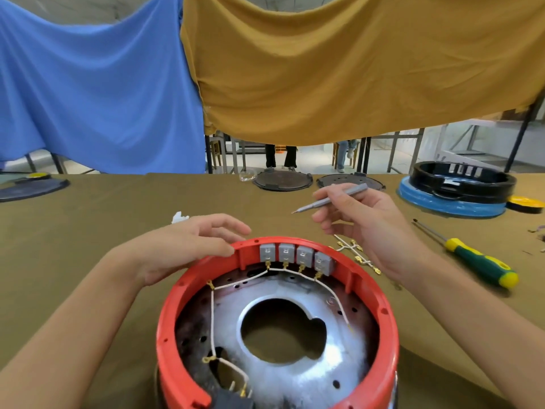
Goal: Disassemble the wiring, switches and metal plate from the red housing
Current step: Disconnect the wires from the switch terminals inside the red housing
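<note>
The left hand (188, 246) is resting with relaxed fingers on the red housing (177, 305) rim, while the right hand (362, 228) is pinching a grey screwdriver (333, 197) above the table (103, 216).

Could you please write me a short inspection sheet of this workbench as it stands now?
Surface: table under an olive cloth.
Job's things: red housing holds four grey switches, white wiring and the metal plate.
Clutter: green-yellow screwdriver, loose wire harness, two dark discs, black ring on a blue base.
Grippers: left hand rests on the housing rim; right hand holds a grey precision screwdriver.
Cables: wiring clipped to the switches.
Surroundings: blue and mustard cloths hang behind.
</note>
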Demonstrator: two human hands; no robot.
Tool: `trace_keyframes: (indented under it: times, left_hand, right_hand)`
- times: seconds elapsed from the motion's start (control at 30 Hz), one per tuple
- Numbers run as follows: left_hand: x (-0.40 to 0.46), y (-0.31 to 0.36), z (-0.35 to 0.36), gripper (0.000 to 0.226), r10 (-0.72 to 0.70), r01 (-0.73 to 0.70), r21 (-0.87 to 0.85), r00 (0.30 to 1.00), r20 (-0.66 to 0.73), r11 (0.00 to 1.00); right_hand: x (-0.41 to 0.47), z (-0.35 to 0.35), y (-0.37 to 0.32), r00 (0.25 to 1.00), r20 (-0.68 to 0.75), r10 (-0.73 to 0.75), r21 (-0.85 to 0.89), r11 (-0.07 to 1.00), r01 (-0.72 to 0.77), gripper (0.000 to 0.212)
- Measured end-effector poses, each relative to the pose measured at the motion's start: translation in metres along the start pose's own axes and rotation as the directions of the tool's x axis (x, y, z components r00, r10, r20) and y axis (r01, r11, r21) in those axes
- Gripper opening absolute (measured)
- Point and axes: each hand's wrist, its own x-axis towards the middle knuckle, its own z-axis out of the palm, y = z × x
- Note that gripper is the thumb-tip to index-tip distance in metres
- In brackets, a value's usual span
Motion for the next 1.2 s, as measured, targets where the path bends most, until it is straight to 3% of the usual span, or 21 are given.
trace_keyframes:
  times: [0.37,0.6,0.87,1.03,1.13,1.2]
  left_hand:
    - [-0.001,0.008,0.017,0.025,0.091,-0.082,0.100,0.992,-0.091,0.992]
    - [-0.009,0.018,0.027,0.032,0.118,-0.106,0.264,0.993,-0.029,0.959]
    - [-0.016,0.029,0.036,0.014,0.155,-0.148,0.621,0.987,0.043,0.770]
    - [-0.014,0.031,0.042,0.014,0.187,-0.150,0.680,0.982,0.020,0.718]
    - [-0.010,0.035,0.042,0.012,0.172,-0.132,0.688,0.985,0.012,0.713]
    - [-0.002,0.041,0.044,0.010,0.151,-0.119,0.742,0.988,0.024,0.660]
  right_hand:
    - [-0.013,0.018,-0.008,0.987,0.159,-0.033,-0.205,0.977,0.065,0.019]
    - [-0.012,0.019,-0.011,0.985,0.145,-0.096,-0.312,0.940,0.137,0.025]
    - [-0.014,0.020,-0.010,0.965,0.234,-0.118,-0.589,0.772,0.238,0.018]
    - [-0.015,0.020,-0.011,0.950,0.282,-0.133,-0.654,0.698,0.292,0.018]
    - [-0.016,0.021,-0.011,0.946,0.304,-0.112,-0.660,0.691,0.294,0.017]
    - [-0.015,0.020,-0.010,0.945,0.310,-0.106,-0.659,0.693,0.294,0.016]
